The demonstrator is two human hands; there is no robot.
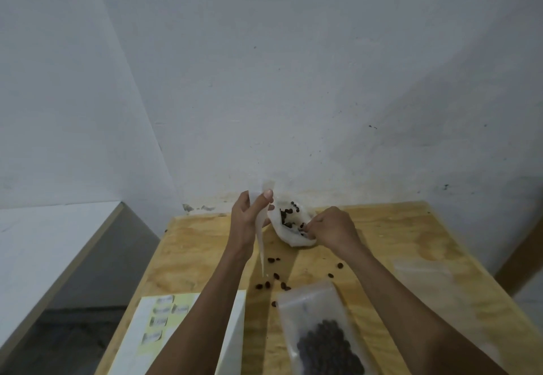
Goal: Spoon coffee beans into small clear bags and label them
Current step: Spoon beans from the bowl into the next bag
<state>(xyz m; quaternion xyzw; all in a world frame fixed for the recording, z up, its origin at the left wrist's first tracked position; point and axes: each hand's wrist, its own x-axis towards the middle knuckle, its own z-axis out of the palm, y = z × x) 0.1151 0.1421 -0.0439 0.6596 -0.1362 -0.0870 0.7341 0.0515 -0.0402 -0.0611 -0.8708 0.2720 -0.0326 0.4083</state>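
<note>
At the far edge of the pale plywood bench (382, 236), the left hand (249, 216) pinches a thin clear plastic bag (260, 239) upright, thumb pressed on its top, while the right hand (332, 228) curls its fingers into a crumpled white pouch of dark coffee beans (289, 220) just beside it. Loose beans (274, 279) lie scattered between the forearms, and nearer the camera a filled clear bag of dark beans (326, 333) lies flat beside a pale yellow sheet of labels (164, 313).

Both arms extended forward; left hand (249, 216) raised, thumb pinched against fingers; right hand (329, 228) lowered, fingers curled.
</note>
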